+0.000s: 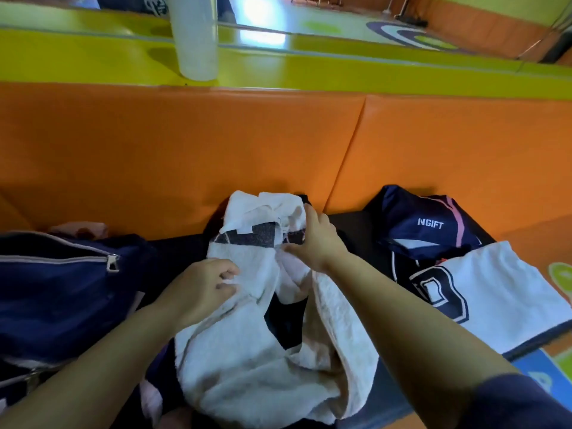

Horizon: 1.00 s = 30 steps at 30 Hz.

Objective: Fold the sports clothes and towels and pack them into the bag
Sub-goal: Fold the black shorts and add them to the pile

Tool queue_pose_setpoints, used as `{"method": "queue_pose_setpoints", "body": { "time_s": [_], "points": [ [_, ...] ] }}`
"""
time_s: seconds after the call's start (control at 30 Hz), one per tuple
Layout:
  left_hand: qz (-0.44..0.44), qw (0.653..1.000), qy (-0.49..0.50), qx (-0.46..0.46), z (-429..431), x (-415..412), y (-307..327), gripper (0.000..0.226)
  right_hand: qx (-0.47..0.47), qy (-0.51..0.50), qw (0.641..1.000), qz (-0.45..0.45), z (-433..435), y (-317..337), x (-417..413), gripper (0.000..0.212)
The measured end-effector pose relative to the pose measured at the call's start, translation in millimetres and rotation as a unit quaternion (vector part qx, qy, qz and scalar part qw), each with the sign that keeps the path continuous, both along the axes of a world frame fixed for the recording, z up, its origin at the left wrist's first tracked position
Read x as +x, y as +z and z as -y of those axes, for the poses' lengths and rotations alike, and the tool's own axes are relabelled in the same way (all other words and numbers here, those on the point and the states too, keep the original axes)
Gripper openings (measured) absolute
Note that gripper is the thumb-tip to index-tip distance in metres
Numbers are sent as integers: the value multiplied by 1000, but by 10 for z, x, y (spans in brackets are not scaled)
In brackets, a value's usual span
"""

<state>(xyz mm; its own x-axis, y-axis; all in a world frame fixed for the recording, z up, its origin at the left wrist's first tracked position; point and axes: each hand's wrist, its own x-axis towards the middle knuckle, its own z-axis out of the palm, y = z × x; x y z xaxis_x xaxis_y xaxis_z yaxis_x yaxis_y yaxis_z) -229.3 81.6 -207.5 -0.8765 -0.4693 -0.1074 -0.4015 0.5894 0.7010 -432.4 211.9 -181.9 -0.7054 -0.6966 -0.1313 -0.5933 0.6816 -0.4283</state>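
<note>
White towel, crumpled, w/ dark patches showing through the folds and a faint pink tint, heaped at centre on dark mat, in front of orange padding. Left hand palm down, fingers curled, pinching towel's left edge. Right hand reaching further fwd, thumb and fingers closed on bunched upper part of towel. Navy bag at left, zip open, just beside towel. Navy jersey marked NGIFT at right, near a folded white towel w/ a navy number.
</note>
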Motion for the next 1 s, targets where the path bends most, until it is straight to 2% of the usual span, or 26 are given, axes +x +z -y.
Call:
{"method": "queue_pose_setpoints", "body": {
  "time_s": [0.07,0.1,0.17,0.23,0.27,0.4,0.5,0.57,0.63,0.77,0.83,0.87,0.93,1.0],
  "points": [
    [-22,999,7,-23,32,-25,88,22,9,-8,999,41,159,-112,-52,102],
    [-31,999,12,-37,37,-25,136,20,17,-6,999,46,216,-178,-47,97],
    [-52,996,34,-60,36,2,232,20,18,3,1000,0,272,-311,11,65],
    [-84,992,53,-76,35,39,317,20,-24,15,997,-71,258,-366,94,32],
    [-98,990,58,-89,34,55,348,19,-43,25,994,-97,217,-369,142,28],
    [-123,982,70,-125,62,55,359,18,-138,105,959,-226,-58,-375,288,44],
    [-120,977,40,-172,8,25,337,34,-199,272,934,-116,-254,-330,393,49],
    [-117,971,17,-206,-69,12,311,46,-163,384,907,-53,-362,-287,423,48],
    [-94,977,6,-191,-134,-2,278,52,-107,431,896,-5,-434,-247,380,49],
    [80,987,-44,-134,-105,2,137,65,-95,358,924,97,-501,-179,140,35],
    [119,985,-43,-121,-89,5,64,54,-98,278,950,103,-477,-140,-33,30],
    [123,985,-36,-119,-86,-5,41,42,-89,242,964,73,-441,-141,-137,32],
    [145,981,-32,-125,-80,-37,24,28,-47,183,982,-7,-329,-176,-348,46],
    [157,980,-29,-120,-57,-86,10,36,10,135,990,-42,-190,-216,-497,71]
  ]
}}
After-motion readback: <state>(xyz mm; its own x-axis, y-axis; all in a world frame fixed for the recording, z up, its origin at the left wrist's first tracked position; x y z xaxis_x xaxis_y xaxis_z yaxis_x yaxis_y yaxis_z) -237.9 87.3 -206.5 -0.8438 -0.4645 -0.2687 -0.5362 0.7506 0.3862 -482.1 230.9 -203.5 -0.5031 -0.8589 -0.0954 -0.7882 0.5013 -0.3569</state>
